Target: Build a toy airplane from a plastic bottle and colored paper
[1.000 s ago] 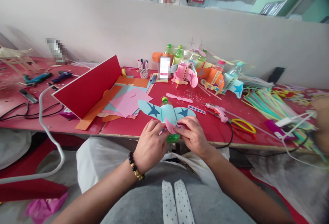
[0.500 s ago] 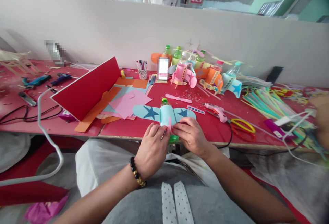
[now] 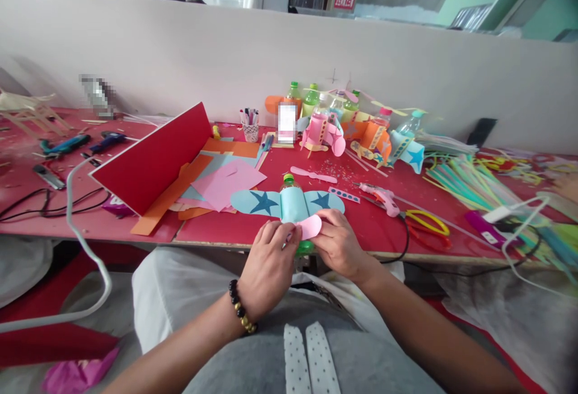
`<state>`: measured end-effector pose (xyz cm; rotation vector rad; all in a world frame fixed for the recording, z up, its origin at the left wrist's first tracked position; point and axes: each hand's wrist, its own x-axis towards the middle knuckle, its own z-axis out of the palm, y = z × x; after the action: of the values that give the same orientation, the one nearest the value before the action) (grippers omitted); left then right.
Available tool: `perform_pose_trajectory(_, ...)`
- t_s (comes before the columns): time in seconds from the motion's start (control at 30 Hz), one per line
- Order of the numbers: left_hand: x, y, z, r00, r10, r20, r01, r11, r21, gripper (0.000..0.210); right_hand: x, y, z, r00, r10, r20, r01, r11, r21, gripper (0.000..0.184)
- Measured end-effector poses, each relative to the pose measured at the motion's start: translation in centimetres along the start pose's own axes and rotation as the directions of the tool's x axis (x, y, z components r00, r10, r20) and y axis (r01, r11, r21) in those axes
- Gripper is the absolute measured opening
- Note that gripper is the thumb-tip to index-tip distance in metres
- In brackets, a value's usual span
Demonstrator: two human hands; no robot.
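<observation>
A small plastic bottle point(image 3: 293, 202) with a green cap lies at the table's front edge, wrapped in light blue paper. Two light blue paper wings point(image 3: 251, 202) with dark blue stars spread from its sides. Over the bottle's near end, my left hand point(image 3: 271, 249) pinches a pink paper strip point(image 3: 310, 227) with a rounded end. The thumb and fingers of my right hand point(image 3: 336, 240) close on the strip's other end. Just beyond lie a pink paper propeller point(image 3: 313, 175) and a dotted paper strip point(image 3: 344, 195).
At right are a pink glue gun point(image 3: 383, 197), yellow-handled scissors point(image 3: 427, 220) and a bundle of coloured straws point(image 3: 474, 189). Paper sheets point(image 3: 226, 183) and a standing red board point(image 3: 158, 159) are left. Finished bottle planes point(image 3: 318, 129) stand behind. Another person's hand point(image 3: 566, 186) shows at far right.
The pink strip has turned from edge-on to showing its flat face, its rounded end now toward my right hand. The other person's arm at far right has drawn back.
</observation>
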<state>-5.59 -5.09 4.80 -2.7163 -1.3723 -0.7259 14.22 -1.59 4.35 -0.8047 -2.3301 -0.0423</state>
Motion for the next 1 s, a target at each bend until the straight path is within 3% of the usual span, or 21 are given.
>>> perform_pose_trajectory(0.53, 0.0, 0.1, 0.2, 0.996, 0.089, -0.031, -0.084, 0.988, 0.133, 0.039, 0.0, -0.4, 0.0, 1.000, 0.000, 0.015, 0.001, 1.000, -0.012, 0.029)
perform_pose_trajectory(0.8, -0.7, -1.1, -0.3, 0.999, -0.004, -0.050, 0.000, 0.997, -0.078, 0.055, -0.3, -0.1, 0.0, 0.999, 0.021, 0.024, -0.023, 0.998, 0.058, 0.040)
perform_pose_trajectory(1.0, -1.1, -1.2, 0.1, 0.999, 0.011, -0.048, -0.013, 0.998, -0.061, 0.051, -0.5, -0.3, 0.0, 0.998, 0.020, 0.052, -0.024, 0.997, 0.077, 0.041)
